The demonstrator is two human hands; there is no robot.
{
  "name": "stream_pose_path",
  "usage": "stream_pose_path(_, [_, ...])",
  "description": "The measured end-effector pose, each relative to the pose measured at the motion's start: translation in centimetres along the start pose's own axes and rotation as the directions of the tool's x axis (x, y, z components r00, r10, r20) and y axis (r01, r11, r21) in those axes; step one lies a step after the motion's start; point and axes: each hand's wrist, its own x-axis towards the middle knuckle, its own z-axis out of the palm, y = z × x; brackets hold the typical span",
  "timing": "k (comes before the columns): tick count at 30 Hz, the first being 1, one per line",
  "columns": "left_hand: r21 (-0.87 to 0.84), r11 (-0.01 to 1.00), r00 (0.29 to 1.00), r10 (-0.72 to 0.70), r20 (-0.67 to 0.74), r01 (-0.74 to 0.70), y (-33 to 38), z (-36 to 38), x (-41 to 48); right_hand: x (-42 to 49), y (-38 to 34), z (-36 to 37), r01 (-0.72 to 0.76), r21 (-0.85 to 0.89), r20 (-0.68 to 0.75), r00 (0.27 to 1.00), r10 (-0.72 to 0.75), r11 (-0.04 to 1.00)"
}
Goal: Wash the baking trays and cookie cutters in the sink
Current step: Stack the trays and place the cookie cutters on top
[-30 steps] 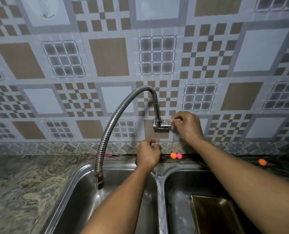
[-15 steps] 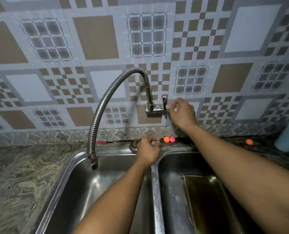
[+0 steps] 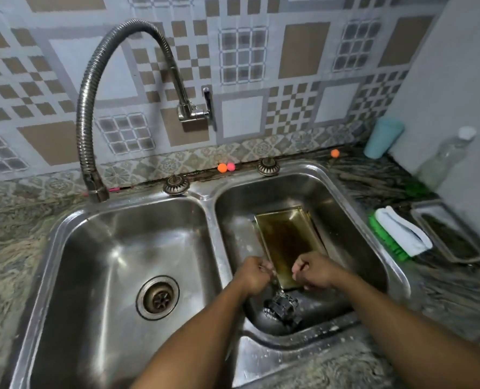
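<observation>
A gold-brown baking tray [image 3: 285, 238] lies lengthwise in the right basin of the steel double sink [image 3: 211, 217]. My left hand [image 3: 253, 275] is closed on the tray's near left rim. My right hand [image 3: 314, 272] is closed over its near right corner. Just in front of the tray, between my wrists, sits a dark lumpy object [image 3: 282, 304]; I cannot tell what it is. No water runs from the flexible metal faucet [image 3: 88, 113], whose spout hangs over the left basin's back edge.
The tap handle [image 3: 208, 106] is on the tiled wall. The left basin holds only its drain [image 3: 157, 297]. On the right counter lie a green-and-white brush [image 3: 400, 234] and a second tray [image 3: 454, 234], with a teal cup [image 3: 383, 137] and a clear bottle [image 3: 443, 158] behind.
Both hands have come down from the tap on the wall into the right basin and closed on the baking tray. My view has tilted down onto the sink.
</observation>
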Motion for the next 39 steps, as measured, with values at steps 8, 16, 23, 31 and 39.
stream_pose_path(8, [-0.016,0.980,0.976,-0.198,-0.087,0.198,-2.7,3.7,-0.1,0.4,1.8,4.4,-0.037,-0.237,0.175,0.981,0.080,0.971])
stream_pose_path(16, [-0.028,0.924,0.900,-0.379,-0.213,0.382,-4.2,6.2,1.1,2.7,3.2,5.9,0.104,-0.390,0.208,0.978,-0.023,0.915])
stream_pose_path(23, [0.138,0.917,0.924,-0.356,-0.137,0.373,-4.0,8.1,0.7,4.3,6.1,3.0,0.183,-0.317,0.371,0.927,-0.056,0.931])
stream_pose_path(31, [0.290,0.874,0.918,-0.350,-0.185,0.391,-4.2,9.0,0.9,3.9,7.3,-2.1,0.160,-0.141,0.468,0.880,-0.077,0.977])
stream_pose_path(39, [0.323,0.873,0.930,-0.324,-0.176,0.366,-4.1,9.0,1.7,4.7,6.2,-4.4,0.136,0.016,0.332,0.934,-0.134,0.991])
